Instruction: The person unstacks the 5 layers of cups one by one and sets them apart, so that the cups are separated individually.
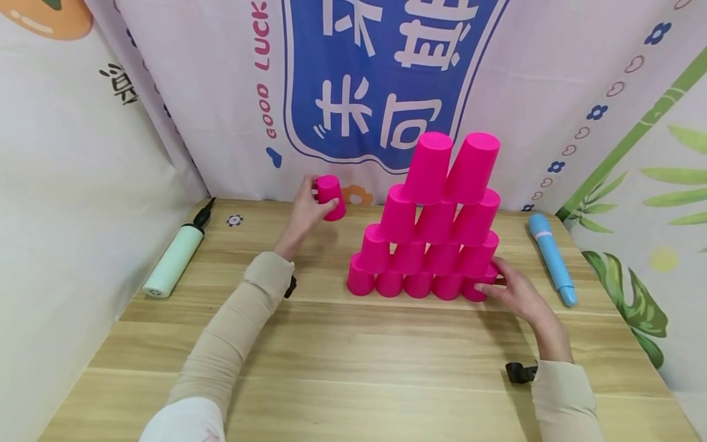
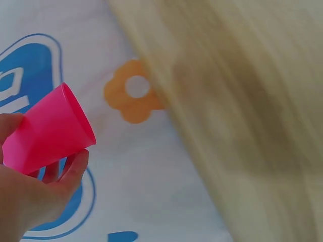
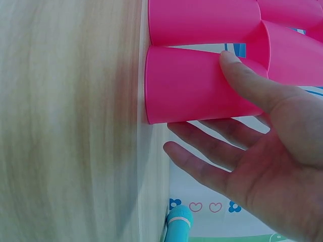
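My left hand holds a pink cup upside down in the air, left of and behind a stack of pink cups. In the left wrist view, the thumb and fingers go round this cup. The stack is a pyramid of upside-down cups in stepped rows, with two side by side on top. Low on the right, my right hand grips the end cup of the bottom row. Its thumb lies on the front, with fingers reaching behind; the lower fingers stand off the cup.
A pale green hand pump with a black nozzle lies at the table's left edge, near a small round chip. To the right lies a blue stick-shaped object. A printed cloth hangs behind the wooden table.
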Demonstrator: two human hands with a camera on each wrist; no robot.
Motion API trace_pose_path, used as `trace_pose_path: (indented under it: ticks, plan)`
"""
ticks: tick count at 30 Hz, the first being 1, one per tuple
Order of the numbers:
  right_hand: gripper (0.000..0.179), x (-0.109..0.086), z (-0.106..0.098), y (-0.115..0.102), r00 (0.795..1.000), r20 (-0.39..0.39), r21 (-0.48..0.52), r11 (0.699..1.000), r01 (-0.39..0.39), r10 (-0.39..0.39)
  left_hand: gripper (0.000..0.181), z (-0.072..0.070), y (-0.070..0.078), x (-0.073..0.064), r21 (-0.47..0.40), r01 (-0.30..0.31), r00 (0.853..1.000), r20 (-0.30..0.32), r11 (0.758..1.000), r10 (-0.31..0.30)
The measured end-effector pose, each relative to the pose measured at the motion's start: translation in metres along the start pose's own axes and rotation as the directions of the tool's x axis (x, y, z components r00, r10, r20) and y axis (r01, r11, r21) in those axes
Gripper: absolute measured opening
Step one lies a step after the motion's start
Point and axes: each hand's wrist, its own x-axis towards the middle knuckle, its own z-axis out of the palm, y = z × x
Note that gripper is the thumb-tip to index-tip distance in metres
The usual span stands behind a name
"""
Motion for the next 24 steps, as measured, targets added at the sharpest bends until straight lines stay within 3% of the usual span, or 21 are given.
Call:
trace_pose_path:
  ticks: [4, 11, 24]
  plan:
    - [0.064, 0.000, 0.000, 0.001, 1.000, 0.000, 0.007, 1.000, 0.006, -0.006, 0.059, 0.005, -0.015, -0.001, 0.024, 0.016, 1.000, 0.004, 1.000, -0.016]
    - [0.066, 0.001, 0.000, 0.002, 1.000, 0.002, 0.010, 1.000, 0.001, -0.001, 0.059, 0.012, -0.036, -0.002, 0.083, 0.095, 0.995, 0.014, 0.992, -0.097]
    - [0.064, -0.002, 0.000, 0.000, 1.000, -0.008, 0.012, 1.000, -0.009, 0.009, 0.060, 0.015, -0.058, 0.004, 0.115, 0.162, 0.986, 0.014, 0.980, -0.165]
